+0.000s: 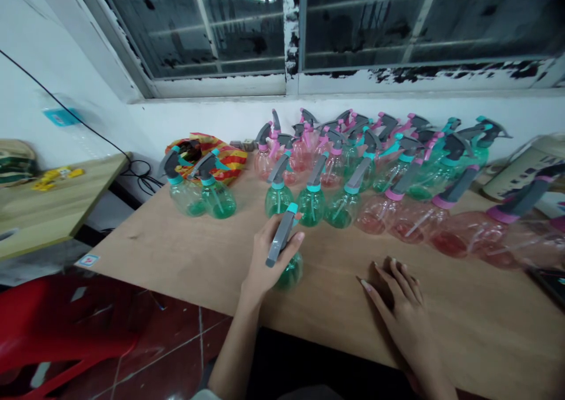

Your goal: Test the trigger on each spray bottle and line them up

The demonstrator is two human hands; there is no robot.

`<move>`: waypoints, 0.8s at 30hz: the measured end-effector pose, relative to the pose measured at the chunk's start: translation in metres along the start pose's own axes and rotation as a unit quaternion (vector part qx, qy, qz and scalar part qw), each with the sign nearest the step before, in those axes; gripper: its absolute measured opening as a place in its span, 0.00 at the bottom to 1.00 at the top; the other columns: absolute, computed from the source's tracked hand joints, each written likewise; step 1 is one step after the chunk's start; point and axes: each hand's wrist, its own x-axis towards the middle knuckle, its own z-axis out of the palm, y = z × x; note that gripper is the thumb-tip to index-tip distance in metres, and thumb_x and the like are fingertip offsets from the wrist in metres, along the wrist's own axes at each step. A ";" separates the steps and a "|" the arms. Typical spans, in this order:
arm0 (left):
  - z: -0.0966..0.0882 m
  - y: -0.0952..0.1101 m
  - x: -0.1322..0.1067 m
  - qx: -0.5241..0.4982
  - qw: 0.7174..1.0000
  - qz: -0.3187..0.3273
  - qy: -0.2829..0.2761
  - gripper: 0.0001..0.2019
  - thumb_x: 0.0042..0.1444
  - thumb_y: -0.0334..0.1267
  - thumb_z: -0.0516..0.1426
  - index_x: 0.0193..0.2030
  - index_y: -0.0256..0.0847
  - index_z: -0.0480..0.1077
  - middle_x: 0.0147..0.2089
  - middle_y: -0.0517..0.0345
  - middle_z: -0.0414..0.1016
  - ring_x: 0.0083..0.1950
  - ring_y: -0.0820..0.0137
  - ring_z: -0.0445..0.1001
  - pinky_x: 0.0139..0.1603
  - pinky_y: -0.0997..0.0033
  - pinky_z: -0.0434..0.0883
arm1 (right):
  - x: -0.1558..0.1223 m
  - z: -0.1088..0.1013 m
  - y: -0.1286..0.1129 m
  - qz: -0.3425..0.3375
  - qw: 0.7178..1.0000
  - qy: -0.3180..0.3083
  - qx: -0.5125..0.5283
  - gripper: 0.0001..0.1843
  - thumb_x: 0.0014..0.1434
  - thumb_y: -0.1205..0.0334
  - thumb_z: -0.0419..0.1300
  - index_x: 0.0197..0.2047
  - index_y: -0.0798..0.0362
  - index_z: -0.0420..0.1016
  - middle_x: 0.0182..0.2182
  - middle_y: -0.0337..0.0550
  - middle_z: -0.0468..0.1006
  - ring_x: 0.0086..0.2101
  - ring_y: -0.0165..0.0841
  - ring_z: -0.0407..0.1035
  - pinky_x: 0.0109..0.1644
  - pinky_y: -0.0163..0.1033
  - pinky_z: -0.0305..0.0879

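Observation:
My left hand (pixel 268 253) is wrapped round a green spray bottle (pixel 289 270) with a grey trigger head and teal collar, standing on the wooden table (pixel 185 253) near its front edge. My right hand (pixel 399 303) lies flat on the table to the right, fingers spread, holding nothing. Behind them stand several spray bottles in rows: green ones (pixel 311 203) in the middle and pink ones (pixel 379 212) to the right and at the back.
Two green spray bottles (pixel 203 197) stand apart at the left, in front of a striped red-and-yellow bag (pixel 229 156). A red plastic chair (pixel 66 323) sits at lower left. A second table (pixel 48 206) is at left. A window runs above the wall.

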 end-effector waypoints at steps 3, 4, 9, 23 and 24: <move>0.000 -0.005 0.000 -0.021 1.000 -0.001 -0.013 0.14 0.58 0.42 0.58 0.51 0.46 0.71 0.48 0.54 0.78 0.45 0.64 0.79 0.47 0.62 0.74 | 0.000 0.000 -0.001 0.008 1.000 -0.008 -0.003 0.39 0.61 0.34 0.41 0.57 0.58 0.69 0.60 0.59 0.66 0.63 0.49 0.52 0.63 0.60 0.51; 0.000 -0.006 0.000 -0.028 0.999 0.004 -0.015 0.14 0.58 0.42 0.58 0.51 0.47 0.71 0.49 0.53 0.78 0.46 0.63 0.79 0.48 0.62 0.74 | 0.000 0.000 -0.001 0.011 1.000 -0.010 -0.003 0.39 0.61 0.34 0.41 0.57 0.58 0.69 0.60 0.59 0.65 0.63 0.49 0.52 0.63 0.60 0.51; 0.000 -0.008 0.000 -0.027 1.000 0.008 -0.013 0.15 0.59 0.42 0.57 0.53 0.47 0.70 0.50 0.51 0.77 0.48 0.62 0.78 0.51 0.59 0.73 | 0.000 0.001 -0.001 0.006 1.000 -0.006 0.006 0.38 0.61 0.35 0.42 0.56 0.58 0.69 0.60 0.60 0.66 0.63 0.49 0.53 0.62 0.61 0.52; -0.002 -0.004 0.000 -0.011 1.000 0.012 -0.010 0.14 0.59 0.41 0.57 0.52 0.46 0.70 0.49 0.51 0.78 0.46 0.63 0.78 0.50 0.60 0.72 | 0.000 0.002 0.000 0.008 1.000 -0.020 0.002 0.36 0.62 0.36 0.43 0.57 0.56 0.67 0.61 0.59 0.64 0.63 0.49 0.51 0.62 0.62 0.52; -0.002 -0.003 0.000 -0.006 1.000 0.008 -0.008 0.14 0.59 0.41 0.57 0.52 0.46 0.71 0.48 0.52 0.78 0.45 0.63 0.78 0.49 0.60 0.72 | 0.000 0.002 0.000 0.009 1.000 -0.021 0.002 0.36 0.61 0.36 0.44 0.57 0.56 0.67 0.61 0.59 0.64 0.64 0.49 0.51 0.62 0.62 0.52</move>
